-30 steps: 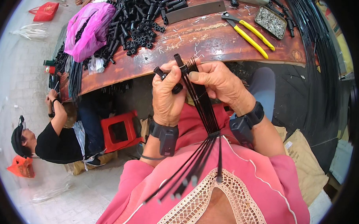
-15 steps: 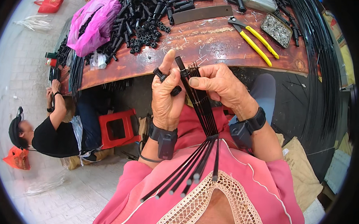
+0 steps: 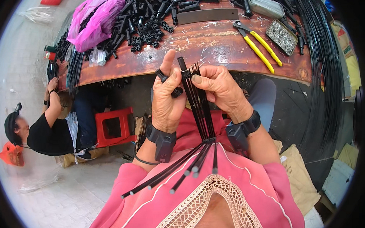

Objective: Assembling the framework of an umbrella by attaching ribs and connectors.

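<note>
What looks like a folded black umbrella frame [image 3: 201, 118] is held upright in front of my chest, its thin ribs running down and the grey-tipped lower ends fanning out over the pink shirt. The thumb and fingers of my right hand [image 3: 227, 93] pinch the ribs near the top, beside the thicker shaft [image 3: 181, 62]. My left hand [image 3: 165, 107] is on the shaft's left. Its thumb presses a short black plastic piece [image 3: 177, 92] into the hand, while the index finger points up. Whether the left fingers also grip the shaft is partly hidden.
Across the wooden table [image 3: 168, 64] lie yellow-handled pliers [image 3: 260, 46], a tin of small metal bits [image 3: 281, 36], a metal strip [image 3: 208, 16], black plastic parts [image 3: 149, 34] and a pink bag [image 3: 95, 24]. Long black rods [image 3: 324, 78] hang right. At left, a person [image 3: 53, 135] works near a red stool [image 3: 114, 127].
The frame's fanned lower ends have swung a little to the left. Both hands keep nearly the same hold, and the whole view has shifted slightly.
</note>
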Motion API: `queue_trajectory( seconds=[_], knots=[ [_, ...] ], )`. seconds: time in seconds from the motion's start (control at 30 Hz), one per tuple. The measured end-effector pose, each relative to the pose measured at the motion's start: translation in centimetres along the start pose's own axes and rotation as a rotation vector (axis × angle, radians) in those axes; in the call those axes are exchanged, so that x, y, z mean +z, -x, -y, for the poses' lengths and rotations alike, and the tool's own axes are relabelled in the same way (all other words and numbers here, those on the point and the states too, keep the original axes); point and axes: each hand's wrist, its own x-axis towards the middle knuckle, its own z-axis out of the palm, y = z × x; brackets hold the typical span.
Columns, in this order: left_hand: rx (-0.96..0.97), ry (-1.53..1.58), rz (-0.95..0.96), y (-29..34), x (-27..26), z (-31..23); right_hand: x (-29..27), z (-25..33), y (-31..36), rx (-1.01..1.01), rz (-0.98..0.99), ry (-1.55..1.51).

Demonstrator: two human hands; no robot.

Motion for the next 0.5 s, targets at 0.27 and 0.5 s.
queue_trajectory(
  seconds=[0.27, 0.5],
  knots=[
    [-0.031, -0.019, -0.004, -0.2, -0.4, 0.0, 1.5, 1.0, 0.5, -0.176, -0.044, -0.088],
    [-0.069, -0.068, -0.078, -0.7, 0.6, 0.3, 0.5, 1.5, 0.7, -0.073, 0.094, -0.100]
  ],
)
